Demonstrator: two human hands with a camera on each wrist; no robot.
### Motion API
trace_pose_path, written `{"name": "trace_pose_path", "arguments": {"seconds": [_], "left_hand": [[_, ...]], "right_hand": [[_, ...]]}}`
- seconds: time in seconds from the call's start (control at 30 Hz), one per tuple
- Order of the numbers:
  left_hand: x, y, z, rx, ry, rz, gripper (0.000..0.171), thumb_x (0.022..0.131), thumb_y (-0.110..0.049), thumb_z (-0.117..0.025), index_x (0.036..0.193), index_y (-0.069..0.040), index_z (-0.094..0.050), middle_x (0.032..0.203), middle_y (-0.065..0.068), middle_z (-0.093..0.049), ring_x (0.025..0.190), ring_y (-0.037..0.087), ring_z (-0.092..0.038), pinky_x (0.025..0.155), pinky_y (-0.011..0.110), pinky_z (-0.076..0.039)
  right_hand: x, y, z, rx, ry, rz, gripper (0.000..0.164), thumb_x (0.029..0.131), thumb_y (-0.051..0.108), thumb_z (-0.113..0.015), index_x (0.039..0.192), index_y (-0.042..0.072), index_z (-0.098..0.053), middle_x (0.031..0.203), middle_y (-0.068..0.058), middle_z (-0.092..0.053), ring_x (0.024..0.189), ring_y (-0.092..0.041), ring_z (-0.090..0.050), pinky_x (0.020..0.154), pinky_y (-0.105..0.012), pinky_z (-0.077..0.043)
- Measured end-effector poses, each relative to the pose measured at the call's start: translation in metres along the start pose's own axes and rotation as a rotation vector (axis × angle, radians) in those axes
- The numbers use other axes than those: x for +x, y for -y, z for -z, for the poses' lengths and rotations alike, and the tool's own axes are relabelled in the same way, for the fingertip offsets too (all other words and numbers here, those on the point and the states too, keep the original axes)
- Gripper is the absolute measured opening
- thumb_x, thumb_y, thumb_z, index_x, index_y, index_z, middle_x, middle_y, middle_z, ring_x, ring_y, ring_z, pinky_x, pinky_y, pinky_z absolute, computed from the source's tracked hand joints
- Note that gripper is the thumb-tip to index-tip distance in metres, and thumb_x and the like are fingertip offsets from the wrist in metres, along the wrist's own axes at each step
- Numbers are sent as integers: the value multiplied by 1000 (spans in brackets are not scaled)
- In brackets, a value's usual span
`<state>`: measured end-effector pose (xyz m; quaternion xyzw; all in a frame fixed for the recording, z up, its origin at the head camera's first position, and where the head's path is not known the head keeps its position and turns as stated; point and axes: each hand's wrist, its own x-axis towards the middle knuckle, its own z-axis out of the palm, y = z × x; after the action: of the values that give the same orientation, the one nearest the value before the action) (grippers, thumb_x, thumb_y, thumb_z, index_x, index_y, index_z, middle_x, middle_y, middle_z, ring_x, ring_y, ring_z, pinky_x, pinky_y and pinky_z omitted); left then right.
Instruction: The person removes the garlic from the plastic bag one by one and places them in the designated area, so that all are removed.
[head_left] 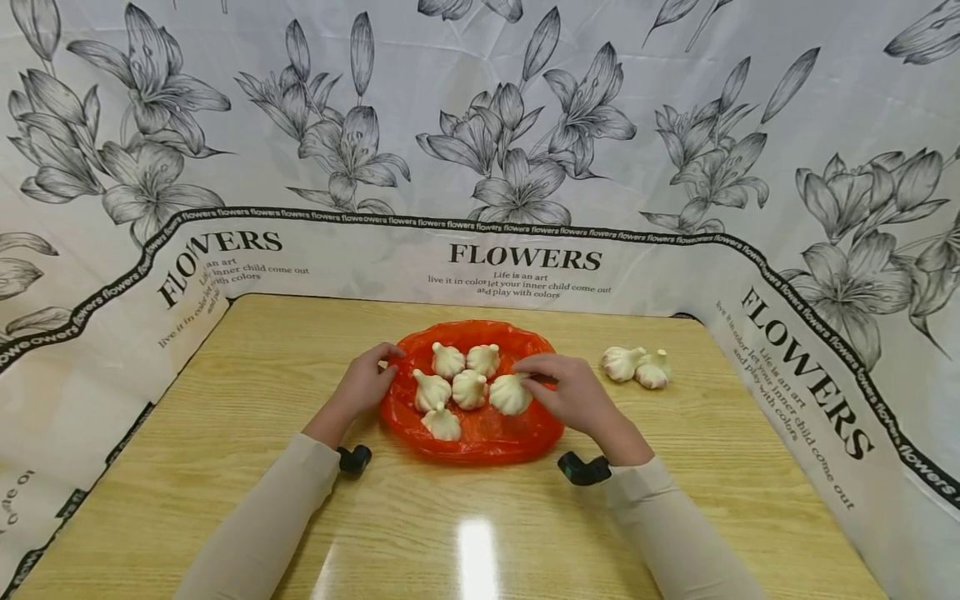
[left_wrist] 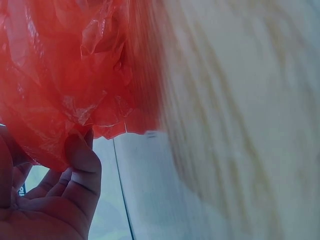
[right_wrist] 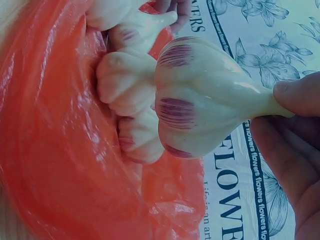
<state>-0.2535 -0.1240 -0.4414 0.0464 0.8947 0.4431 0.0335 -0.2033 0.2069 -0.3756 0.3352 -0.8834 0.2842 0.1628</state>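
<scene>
A red plastic bag (head_left: 498,435), its rim spread wide, lies on the table with several white garlic bulbs (head_left: 469,389) inside. My right hand (head_left: 573,396) pinches one garlic bulb (right_wrist: 200,100) by its stem, over the right side of the bag. Purple streaks mark that bulb in the right wrist view. At the bag's left rim, my left hand (head_left: 366,382) pinches the thin plastic between thumb and fingers, as the left wrist view shows close up.
Two more garlic bulbs (head_left: 622,364) lie side by side on the wooden table (head_left: 247,400), right of the bag. White cloth (head_left: 525,275) printed with flowers and lettering stands around the table's back and sides. A black wrist device (head_left: 583,468) is at each wrist.
</scene>
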Motion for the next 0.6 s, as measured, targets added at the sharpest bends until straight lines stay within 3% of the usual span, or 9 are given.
{"name": "trace_pose_path", "arguments": {"seconds": [0.3, 0.6], "left_hand": [[0, 0, 0, 6, -4, -1, 23, 99, -11, -51, 122, -14, -57, 129, 12, -56, 89, 26, -56, 78, 31, -56], [-1, -3, 1, 6, -8, -1, 24, 99, -10, -51, 121, -14, -57, 129, 12, -56, 90, 26, -56, 80, 32, -56]], "right_hand": [[1, -3, 13, 3, -12, -38, 22, 86, 8, -72, 107, 9, -73, 105, -7, -73, 94, -21, -70, 78, -34, -58], [0, -10, 24, 14, -71, -23, 23, 84, 4, -73, 106, 9, -73, 103, -8, -73, 89, -20, -71, 75, -32, -59]]}}
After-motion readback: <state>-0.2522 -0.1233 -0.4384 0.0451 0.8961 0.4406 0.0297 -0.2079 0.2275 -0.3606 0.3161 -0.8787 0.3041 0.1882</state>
